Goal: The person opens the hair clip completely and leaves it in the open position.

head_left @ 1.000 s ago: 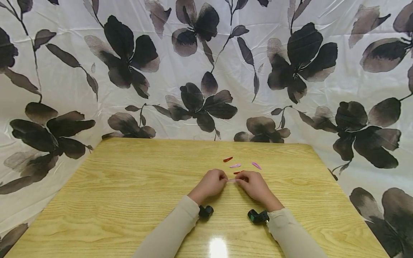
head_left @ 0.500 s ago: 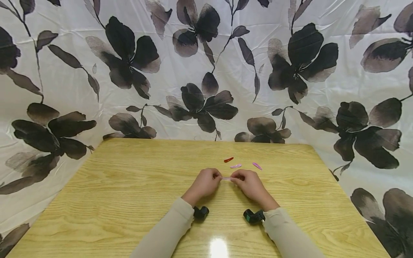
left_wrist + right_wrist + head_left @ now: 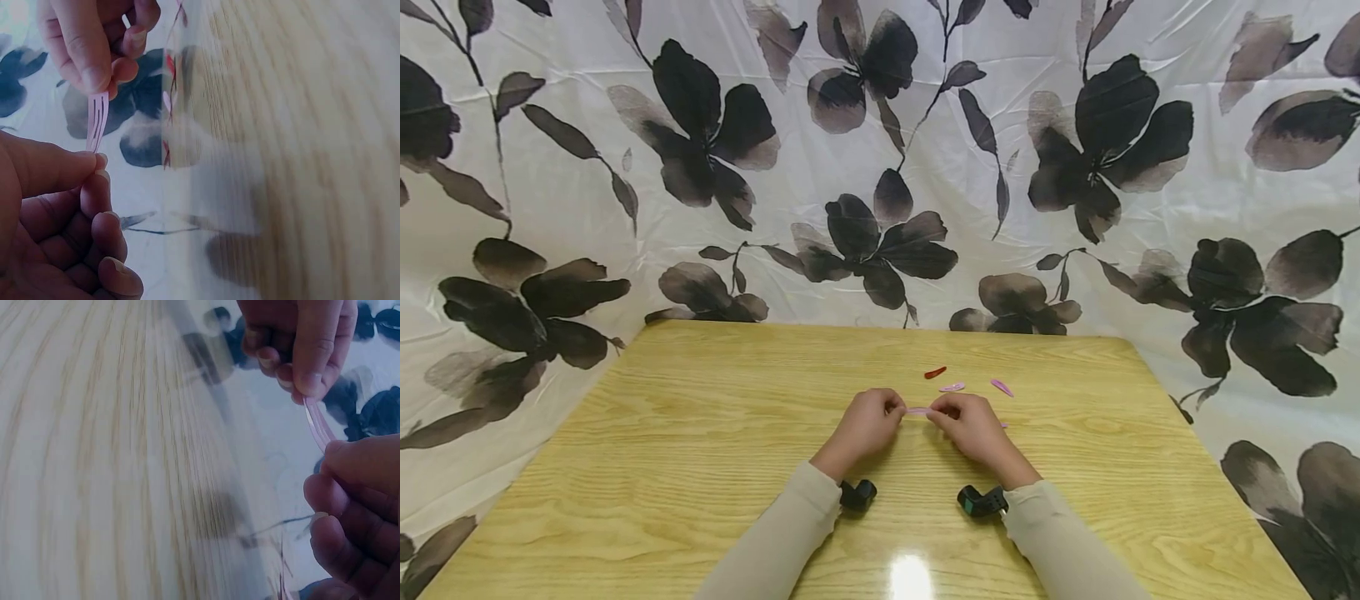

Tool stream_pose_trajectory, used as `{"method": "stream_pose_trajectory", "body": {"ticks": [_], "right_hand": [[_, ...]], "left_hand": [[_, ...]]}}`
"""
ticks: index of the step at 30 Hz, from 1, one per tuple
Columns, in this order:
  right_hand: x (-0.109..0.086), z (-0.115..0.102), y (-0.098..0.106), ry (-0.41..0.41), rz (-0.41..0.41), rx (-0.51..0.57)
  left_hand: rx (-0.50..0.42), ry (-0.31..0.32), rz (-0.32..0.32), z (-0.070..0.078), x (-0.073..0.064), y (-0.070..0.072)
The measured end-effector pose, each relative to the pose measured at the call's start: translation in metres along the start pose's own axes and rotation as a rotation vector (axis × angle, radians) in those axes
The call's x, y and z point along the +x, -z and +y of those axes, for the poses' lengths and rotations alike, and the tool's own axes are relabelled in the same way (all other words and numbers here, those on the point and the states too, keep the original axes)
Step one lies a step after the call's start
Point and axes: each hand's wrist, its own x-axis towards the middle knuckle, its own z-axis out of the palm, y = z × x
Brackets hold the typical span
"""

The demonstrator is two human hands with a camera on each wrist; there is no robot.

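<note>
A pink snap hair clip [image 3: 917, 410] is stretched between my two hands, lifted off the table. My left hand [image 3: 867, 423] pinches one end between thumb and forefinger. At the other end, the thumb and forefinger of my right hand [image 3: 970, 427] pinch it too. Close up in the left wrist view, the hair clip [image 3: 97, 122] shows long slots and bends slightly. Its curve is also plain in the right wrist view, where the clip [image 3: 317, 425] slants between both thumbs. Fingertips cover both of its ends.
Beyond the hands lie a red hair clip [image 3: 936, 372], a pink one [image 3: 952, 387] and another pink one [image 3: 1002, 387]. A small pink tip [image 3: 1004, 425] peeks out beside my right hand. The wooden table [image 3: 700, 433] meets a flowered cloth [image 3: 865, 167] behind.
Both hands have shifted left with the pink hair clip between them. The red clip seen by my right fingers is now out of sight, and a pink tip shows right of that hand.
</note>
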Motion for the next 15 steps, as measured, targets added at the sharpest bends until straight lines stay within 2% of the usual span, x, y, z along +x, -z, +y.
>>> {"method": "stream_pose_trajectory", "body": {"ticks": [7,15], "right_hand": [[0.003,-0.008,-0.005,0.017,0.007,-0.014],[0.006,-0.017,-0.010,0.033,-0.005,-0.001]], "left_hand": [[-0.030,0.005,0.011,-0.005,-0.005,0.006],[-0.060,0.019,-0.005,-0.013,-0.010,0.015]]}}
